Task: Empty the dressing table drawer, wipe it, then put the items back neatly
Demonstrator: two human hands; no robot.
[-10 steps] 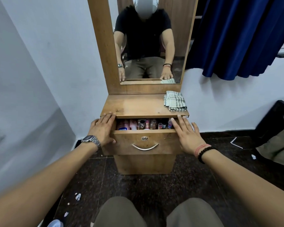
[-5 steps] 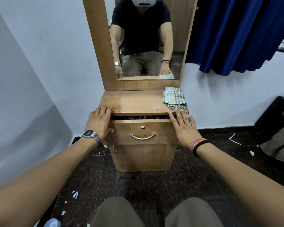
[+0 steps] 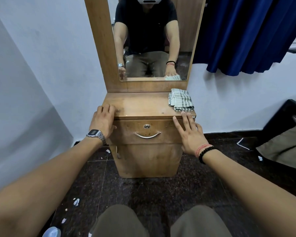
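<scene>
Drawer front looks flush, so press evenly with both flat hands: left hand and right hand, fingers straight, gripping nothing.

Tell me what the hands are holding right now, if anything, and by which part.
Nothing is held. The left hand and right hand lie flat against the closed drawer front's upper corners.

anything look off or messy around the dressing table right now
Mostly tidy: the drawer sits closed and flush, and the checked cloth lies folded on the tabletop's right corner. The only mess is small white scraps of litter scattered on the dark floor.
</scene>
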